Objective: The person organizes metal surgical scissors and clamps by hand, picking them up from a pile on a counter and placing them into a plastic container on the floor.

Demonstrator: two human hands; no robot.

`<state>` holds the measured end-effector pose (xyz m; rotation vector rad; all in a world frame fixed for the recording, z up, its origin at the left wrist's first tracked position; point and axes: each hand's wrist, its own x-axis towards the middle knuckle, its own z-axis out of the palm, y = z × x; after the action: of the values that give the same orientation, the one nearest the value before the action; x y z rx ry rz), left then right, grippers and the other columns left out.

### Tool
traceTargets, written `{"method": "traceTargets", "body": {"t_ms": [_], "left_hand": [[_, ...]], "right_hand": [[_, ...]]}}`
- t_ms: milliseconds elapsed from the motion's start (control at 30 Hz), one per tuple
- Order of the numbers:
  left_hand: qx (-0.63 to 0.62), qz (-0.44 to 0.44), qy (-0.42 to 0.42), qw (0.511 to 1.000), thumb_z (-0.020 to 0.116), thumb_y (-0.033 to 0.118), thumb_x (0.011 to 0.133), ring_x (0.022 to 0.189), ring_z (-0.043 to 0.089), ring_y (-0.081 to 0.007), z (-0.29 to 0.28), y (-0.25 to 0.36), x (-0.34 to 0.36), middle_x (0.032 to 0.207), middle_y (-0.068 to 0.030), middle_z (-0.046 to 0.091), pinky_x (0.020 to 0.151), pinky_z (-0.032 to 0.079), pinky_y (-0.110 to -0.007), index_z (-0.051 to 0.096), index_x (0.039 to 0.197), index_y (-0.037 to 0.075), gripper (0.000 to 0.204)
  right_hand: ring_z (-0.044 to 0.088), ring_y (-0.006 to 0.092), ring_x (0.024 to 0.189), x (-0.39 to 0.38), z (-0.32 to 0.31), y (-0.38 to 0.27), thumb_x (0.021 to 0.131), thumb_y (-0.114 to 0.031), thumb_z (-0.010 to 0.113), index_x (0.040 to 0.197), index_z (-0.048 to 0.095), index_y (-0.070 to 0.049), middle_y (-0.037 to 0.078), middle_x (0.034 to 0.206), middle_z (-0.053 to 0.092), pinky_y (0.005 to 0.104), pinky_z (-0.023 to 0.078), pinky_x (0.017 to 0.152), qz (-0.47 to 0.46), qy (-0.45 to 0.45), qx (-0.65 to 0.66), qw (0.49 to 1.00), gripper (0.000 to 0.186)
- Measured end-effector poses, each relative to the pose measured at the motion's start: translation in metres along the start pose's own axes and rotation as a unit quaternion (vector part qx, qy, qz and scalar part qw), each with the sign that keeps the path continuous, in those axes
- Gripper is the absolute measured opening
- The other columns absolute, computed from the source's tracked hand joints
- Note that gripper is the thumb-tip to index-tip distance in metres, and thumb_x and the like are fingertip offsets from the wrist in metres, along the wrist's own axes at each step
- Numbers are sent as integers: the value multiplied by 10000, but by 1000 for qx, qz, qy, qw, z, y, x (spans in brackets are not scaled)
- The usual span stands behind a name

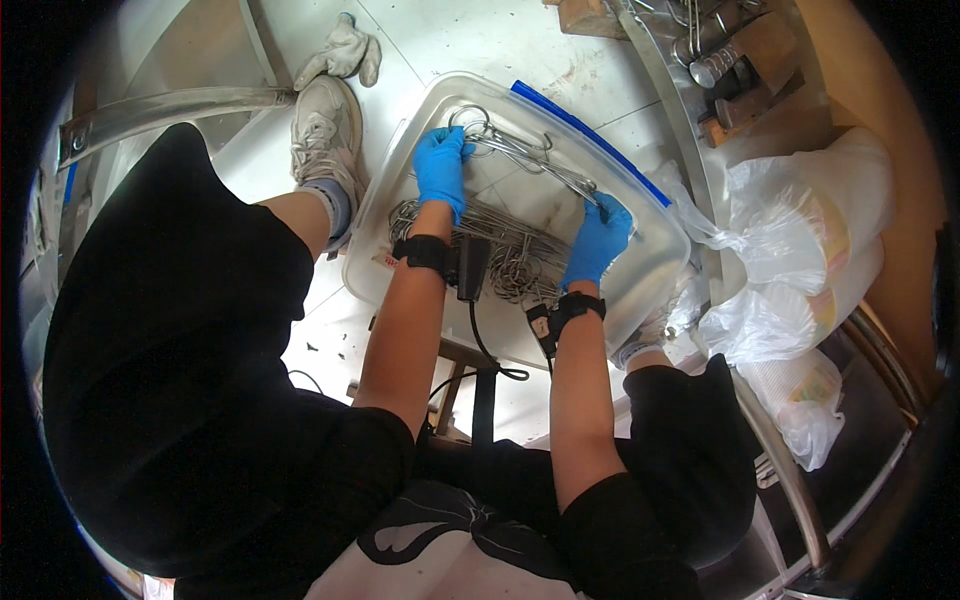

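My left hand [440,175], in a blue glove, is closed at the ring-handle end of some long, shiny ring-handled forceps [518,152]. At the other end, my right hand [600,238], also gloved in blue, pinches their narrow tips. The forceps lie slantwise between both hands, over the far half of a clear plastic bin [372,268]; whether this is one pair or several overlapping cannot be made out. Below my hands, a pile of similar metal forceps [520,270] rests in the bin, handles and shafts tangled. My wrists and the devices strapped to them hide part of it.
A blue strip [590,142] runs along the bin's far right edge. White plastic bags [790,240] stand to the right, below a metal-edged bench with wooden blocks and tools [735,75]. A work glove [342,50] lies beyond my left shoe [325,135]. A black cable [485,345] hangs between my forearms.
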<state>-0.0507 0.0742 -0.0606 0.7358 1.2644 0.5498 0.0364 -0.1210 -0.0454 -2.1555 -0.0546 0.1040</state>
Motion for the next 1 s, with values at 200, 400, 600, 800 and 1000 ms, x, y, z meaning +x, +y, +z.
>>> {"method": "traceTargets", "body": {"t_ms": [200, 400, 600, 800, 1000], "left_hand": [[127, 70, 58, 988, 540, 146, 858, 590, 440, -88, 3, 9, -7, 690, -25, 556, 547, 376, -230, 551, 798, 15, 144], [76, 97, 45, 991, 474, 190, 901, 586, 491, -108, 1, 2, -6, 699, -46, 561, 558, 433, -233, 525, 823, 21, 193], [-69, -24, 33, 997, 477, 158, 898, 615, 588, -156, 8, 9, -10, 778, -78, 595, 565, 518, -280, 527, 887, 3, 164], [-109, -12, -13, 994, 486, 110, 890, 725, 606, -189, -13, -5, 6, 872, -127, 603, 694, 539, -313, 533, 958, -61, 190], [-315, -16, -76, 946, 495, 119, 896, 772, 598, -148, -7, -8, 5, 895, -103, 602, 699, 527, -243, 543, 1011, -44, 205]], "right_hand": [[575, 163, 751, -4, -2, 10, 747, -13, 641, 884, 633, 21, 108, 892, 614, 292, 477, 712, 75, -45, 35, 996, 141], [559, 127, 766, 1, 7, -1, 753, 15, 632, 1007, 578, 28, 86, 897, 604, 250, 477, 731, 193, -37, 130, 972, 259], [569, 138, 783, 18, 12, 7, 783, 42, 582, 994, 546, 51, 93, 896, 595, 239, 481, 746, 139, -35, 169, 975, 214], [578, 145, 760, 12, 12, -5, 801, 5, 578, 965, 562, 43, 96, 898, 607, 248, 486, 760, 183, -76, 213, 957, 169], [588, 145, 706, 15, 18, -4, 784, 52, 574, 1010, 570, 65, 111, 865, 622, 253, 497, 661, 193, -77, 262, 942, 227]]}}
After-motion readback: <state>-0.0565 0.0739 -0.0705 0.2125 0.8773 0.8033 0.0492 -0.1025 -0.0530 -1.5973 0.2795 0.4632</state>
